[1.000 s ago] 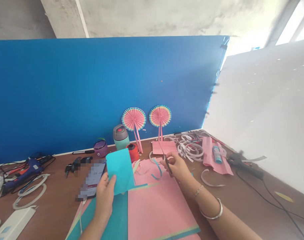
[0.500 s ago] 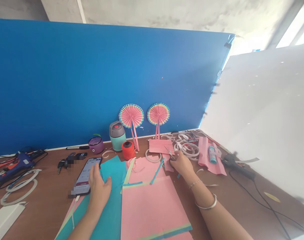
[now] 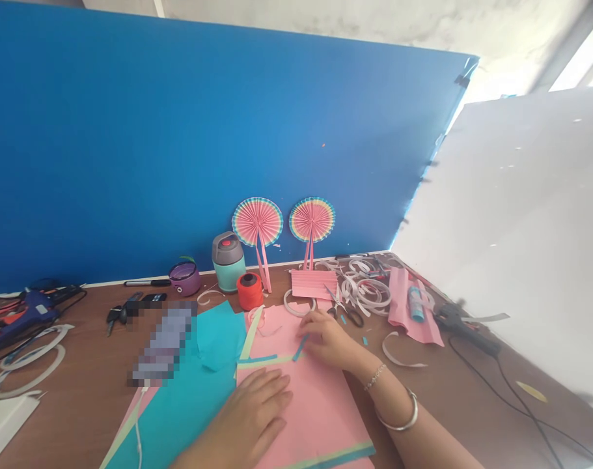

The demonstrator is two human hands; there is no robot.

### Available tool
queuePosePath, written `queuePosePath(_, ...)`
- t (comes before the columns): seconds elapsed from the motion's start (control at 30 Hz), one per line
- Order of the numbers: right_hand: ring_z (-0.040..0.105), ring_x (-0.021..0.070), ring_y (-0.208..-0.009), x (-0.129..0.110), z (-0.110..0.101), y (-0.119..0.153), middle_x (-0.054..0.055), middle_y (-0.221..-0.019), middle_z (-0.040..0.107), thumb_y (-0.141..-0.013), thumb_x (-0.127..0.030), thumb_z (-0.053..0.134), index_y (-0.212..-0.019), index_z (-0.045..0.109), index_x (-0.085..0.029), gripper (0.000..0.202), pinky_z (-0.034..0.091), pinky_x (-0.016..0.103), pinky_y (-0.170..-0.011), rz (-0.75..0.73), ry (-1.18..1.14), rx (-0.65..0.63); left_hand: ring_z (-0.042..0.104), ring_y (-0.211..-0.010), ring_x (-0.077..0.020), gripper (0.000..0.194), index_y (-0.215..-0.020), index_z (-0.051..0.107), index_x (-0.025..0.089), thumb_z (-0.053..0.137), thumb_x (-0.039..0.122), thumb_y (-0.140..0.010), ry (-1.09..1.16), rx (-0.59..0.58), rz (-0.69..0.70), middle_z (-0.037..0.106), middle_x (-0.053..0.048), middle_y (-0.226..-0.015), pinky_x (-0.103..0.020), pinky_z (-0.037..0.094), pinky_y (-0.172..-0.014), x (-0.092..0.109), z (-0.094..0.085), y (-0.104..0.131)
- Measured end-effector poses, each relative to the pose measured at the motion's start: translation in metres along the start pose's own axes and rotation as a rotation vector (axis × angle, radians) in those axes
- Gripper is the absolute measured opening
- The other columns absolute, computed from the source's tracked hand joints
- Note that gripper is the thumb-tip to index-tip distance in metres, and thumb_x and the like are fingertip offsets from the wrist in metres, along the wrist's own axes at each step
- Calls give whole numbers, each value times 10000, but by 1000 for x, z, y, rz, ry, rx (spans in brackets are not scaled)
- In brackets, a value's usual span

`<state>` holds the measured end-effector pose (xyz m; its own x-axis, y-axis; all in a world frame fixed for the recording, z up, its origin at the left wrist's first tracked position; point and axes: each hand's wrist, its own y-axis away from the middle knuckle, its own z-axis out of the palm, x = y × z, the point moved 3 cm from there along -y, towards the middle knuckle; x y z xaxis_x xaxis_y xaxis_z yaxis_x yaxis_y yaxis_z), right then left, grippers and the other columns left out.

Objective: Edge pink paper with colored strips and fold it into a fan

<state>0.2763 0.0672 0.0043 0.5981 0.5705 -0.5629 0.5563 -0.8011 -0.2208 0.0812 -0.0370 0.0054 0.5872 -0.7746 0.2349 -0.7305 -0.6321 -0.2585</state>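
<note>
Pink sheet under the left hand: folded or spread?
Spread: the pink sheet lies flat beneath the left hand, no pleats showing, unlike the ridged pink piece farther back.

And here's the left hand [image 3: 254, 413], palm down and flat — fingers extended toward the right, thumb nearest the body. The right hand [image 3: 325, 340] sits farther forward, knuckles up, fingers bent downward — their grip hidden from view. The bare right forearm [image 3: 435, 443] slants in from the lower right.

behind the paper sheet [image 3: 325, 410], the spool [image 3: 250, 292] stands left of the scissors [image 3: 340, 305].
</note>
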Motion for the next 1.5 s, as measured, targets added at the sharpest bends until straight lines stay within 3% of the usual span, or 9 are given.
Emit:
queuePosePath(0.27, 497, 198, -895, -12, 4, 2, 27, -868, 598, -730, -63, 517, -750, 602, -189, 154, 306, 435, -923, 107, 96, -93, 614, -1060, -204, 240, -1102, 616, 184, 518, 212, -884, -50, 8, -6, 670, -60, -1155, -387, 485, -968, 6, -7, 1)
queuePosePath(0.47, 513, 183, -808, -14, 4, 3, 14, -751, 594, -729, -78, 495, -731, 593, -188, 148, 279, 451, -939, 165, 79, -142, 597, -1068, -202, 229, -1090, 612, 214, 518, 200, -882, 10, 16, -55, 667, -41, -1152, -394, 457, -988, 7, -8, 1)
queuePosePath(0.63, 499, 199, -859, -9, 3, 3, 35, -830, 583, -797, -138, 459, -742, 551, -185, 117, 305, 454, -931, 172, 50, -82, 610, -991, -201, 197, -1022, 631, 208, 503, 179, -875, 53, -6, -97, 684, -49, -1064, -407, 452, -978, 9, -8, -1)
queuePosePath(0.87, 550, 182, -826, 7, 1, 7, 41, -870, 626, -762, -151, 505, -883, 591, -185, 153, 369, 360, -855, 181, -34, -102, 609, -973, -203, 197, -1016, 624, 214, 508, 159, -866, 92, 8, -99, 678, -43, -1042, -421, 449, -975, 8, -5, 0)
queuePosePath(1.07, 543, 160, -737, 0, 0, 7, 6, -737, 617, -718, -143, 511, -720, 621, -189, 119, 364, 346, -836, 203, 21, -170, 595, -1016, -206, 160, -970, 619, 208, 515, 156, -859, 97, -10, -129, 660, -55, -1115, -404, 462, -964, 7, -6, 2)
queuePosePath(1.2, 515, 148, -691, 2, -4, 2, 4, -705, 605, -735, -127, 484, -713, 608, -172, 134, 379, 294, -740, 232, -31, -43, 552, -1101, -238, 168, -992, 617, 204, 539, 160, -849, 66, -24, -138, 590, -63, -1273, -401, 481, -936, 6, -4, 5)
queuePosePath(1.33, 496, 136, -656, 5, -6, 1, 1, -682, 584, -771, -172, 482, -730, 593, -158, 119, 369, 243, -626, 278, -255, 44, 568, -994, -224, 140, -929, 621, 200, 500, 158, -873, 73, -21, -126, 653, -50, -1146, -373, 496, -877, 8, -4, 4)
queuePosePath(1.5, 469, 120, -631, -14, 4, 2, -10, -681, 553, -804, -219, 479, -761, 590, -159, 133, 350, 226, -587, 281, -400, -52, 550, -924, -206, 163, -867, 614, 196, 458, 157, -892, 95, -20, -143, 663, -50, -1027, -355, 496, -840, 8, -5, 1)
